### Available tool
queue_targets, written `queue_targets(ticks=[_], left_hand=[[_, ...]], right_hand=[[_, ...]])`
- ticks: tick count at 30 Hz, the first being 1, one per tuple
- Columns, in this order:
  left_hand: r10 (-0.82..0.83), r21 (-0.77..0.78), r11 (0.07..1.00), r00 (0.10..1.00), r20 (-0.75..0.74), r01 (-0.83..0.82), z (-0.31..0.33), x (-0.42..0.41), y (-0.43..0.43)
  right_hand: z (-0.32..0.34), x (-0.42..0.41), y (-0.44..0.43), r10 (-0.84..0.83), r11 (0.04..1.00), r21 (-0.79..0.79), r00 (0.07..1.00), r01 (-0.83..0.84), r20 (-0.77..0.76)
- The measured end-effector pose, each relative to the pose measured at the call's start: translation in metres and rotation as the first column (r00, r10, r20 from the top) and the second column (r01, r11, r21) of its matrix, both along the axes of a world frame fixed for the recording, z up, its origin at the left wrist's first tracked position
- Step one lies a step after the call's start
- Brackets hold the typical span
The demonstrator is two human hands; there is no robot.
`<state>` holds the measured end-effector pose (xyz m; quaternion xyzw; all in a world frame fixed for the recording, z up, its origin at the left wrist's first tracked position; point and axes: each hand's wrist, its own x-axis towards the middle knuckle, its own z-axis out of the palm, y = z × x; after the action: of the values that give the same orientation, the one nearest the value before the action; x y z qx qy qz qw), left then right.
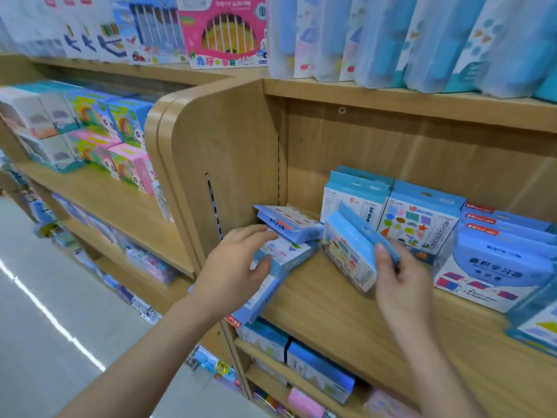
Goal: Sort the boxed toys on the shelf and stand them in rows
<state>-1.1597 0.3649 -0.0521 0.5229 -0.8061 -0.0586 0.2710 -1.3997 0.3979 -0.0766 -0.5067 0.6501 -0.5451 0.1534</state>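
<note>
Small blue and white toy boxes sit on a wooden shelf (331,303). My left hand (238,267) grips a flat-lying box (286,251) at the shelf's left end, thumb on its front. Another box (291,223) lies tilted on top of it, against the side panel. My right hand (401,279) holds a tilted box (352,251) by its hanger top, its lower edge resting on the shelf. Two boxes stand upright behind, one (354,200) on the left and one with coloured shapes (419,221) on the right. To the right, several larger blue boxes (497,267) lean back in a stack.
The rounded wooden side panel (217,152) closes the shelf's left end. The neighbouring shelf unit on the left holds pink and blue boxes (120,140). Tall packets (437,40) stand on the shelf above. More boxes (316,369) fill the shelf below. Grey floor (45,327) lies at the lower left.
</note>
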Motion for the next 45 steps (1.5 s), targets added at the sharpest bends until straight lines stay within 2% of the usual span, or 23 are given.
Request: queue_targets(ticks=[2, 4, 6, 8, 11, 13, 15, 18, 21, 25, 29, 32, 35, 38, 42, 45], left_hand=[[-0.036, 0.012, 0.999, 0.991, -0.133, 0.038, 0.010, -0.011, -0.015], [-0.078, 0.111, 0.986, 0.938, -0.338, 0.122, 0.018, -0.028, -0.025], [-0.115, 0.235, 0.935, 0.852, -0.511, 0.267, 0.021, -0.047, -0.034], [-0.153, 0.346, 0.833, 0.781, -0.606, 0.432, 0.017, -0.063, -0.040], [-0.168, 0.394, 0.712, 0.686, -0.708, 0.581, 0.012, -0.076, -0.046], [-0.143, 0.389, 0.719, 0.670, -0.729, 0.576, 0.007, -0.080, -0.047], [-0.119, 0.402, 0.737, 0.689, -0.715, 0.544, -0.001, -0.083, -0.044], [-0.110, 0.452, 0.733, 0.744, -0.659, 0.509, -0.009, -0.092, -0.039], [-0.133, 0.480, 0.725, 0.783, -0.607, 0.495, -0.017, -0.102, -0.035], [-0.225, 0.506, 0.679, 0.807, -0.546, 0.532, -0.027, -0.111, -0.033], [-0.239, 0.478, 0.690, 0.795, -0.557, 0.543, -0.022, -0.121, -0.040], [-0.280, 0.431, 0.728, 0.805, -0.523, 0.533, -0.020, -0.127, -0.045], [-0.316, 0.398, 0.767, 0.835, -0.449, 0.504, -0.020, -0.128, -0.049], [-0.339, 0.367, 0.787, 0.845, -0.413, 0.495, -0.010, -0.128, -0.056], [-0.335, 0.131, 0.915, 0.900, -0.280, 0.381, 0.005, -0.127, -0.085], [-0.266, -0.011, 0.963, 0.948, -0.175, 0.268, 0.010, -0.127, -0.107]], right_hand=[[0.019, -0.017, -0.007, -0.020, 1.000, 0.022, 0.948, 0.014, 0.318], [0.032, -0.030, -0.013, 0.000, 0.999, 0.044, 0.857, -0.027, 0.515], [0.041, -0.037, -0.019, 0.042, 0.993, 0.068, 0.804, -0.101, 0.593], [0.046, -0.039, -0.024, 0.103, 0.980, 0.066, 0.766, -0.186, 0.635], [0.049, -0.040, -0.034, 0.127, 0.967, 0.078, 0.726, -0.242, 0.676], [0.047, -0.039, -0.035, 0.094, 0.972, 0.091, 0.711, -0.218, 0.697], [0.045, -0.039, -0.034, 0.067, 0.980, 0.083, 0.692, -0.181, 0.719], [0.045, -0.049, -0.019, 0.146, 0.968, 0.100, 0.840, -0.231, 0.522], [0.043, -0.062, -0.004, 0.223, 0.928, 0.204, 0.904, -0.311, 0.365], [0.040, -0.070, 0.007, 0.247, 0.873, 0.423, 0.968, -0.242, 0.044], [0.044, -0.070, 0.011, 0.198, 0.877, 0.476, 0.955, -0.073, -0.220], [0.051, -0.069, 0.009, 0.176, 0.878, 0.478, 0.928, 0.002, -0.328], [0.063, -0.066, 0.005, 0.223, 0.849, 0.525, 0.855, 0.066, -0.469], [0.075, -0.069, -0.001, 0.184, 0.873, 0.479, 0.845, 0.095, -0.502], [0.093, -0.085, -0.016, 0.034, 0.909, 0.372, 0.854, 0.190, -0.520], [0.093, -0.092, -0.033, 0.012, 0.906, 0.339, 0.787, 0.252, -0.617]])
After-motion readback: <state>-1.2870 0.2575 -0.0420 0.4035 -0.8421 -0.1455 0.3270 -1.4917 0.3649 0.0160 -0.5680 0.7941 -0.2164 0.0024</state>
